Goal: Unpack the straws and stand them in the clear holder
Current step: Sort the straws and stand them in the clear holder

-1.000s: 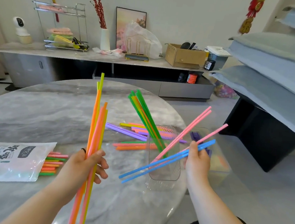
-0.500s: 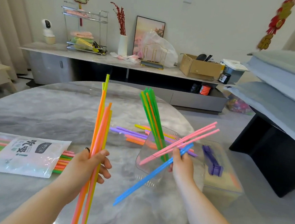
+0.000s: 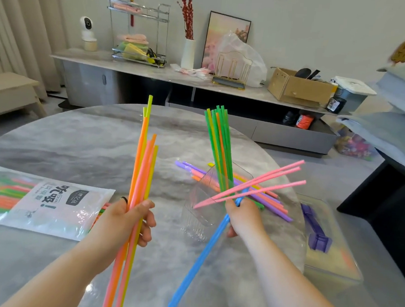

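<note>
The right hand [image 3: 242, 217], pinching a splayed fan of pink straws [image 3: 267, 180] and blue straws [image 3: 203, 257], is closing on the clear holder [image 3: 198, 218] from its 4 o'clock side. The pink ends are now crossing the holder's front, and the blue ones are swinging down toward 7 o'clock. The left hand [image 3: 128, 222] is still gripping its upright orange-and-yellow bundle [image 3: 142, 160] at the holder's 9 o'clock, probably the next batch, while green straws [image 3: 219, 142] are already standing inside.

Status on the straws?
Left hand grips orange, pink, yellow bundle. Right hand grips pink and blue straws at clear holder, green straws inside. Loose straws behind holder.
</note>
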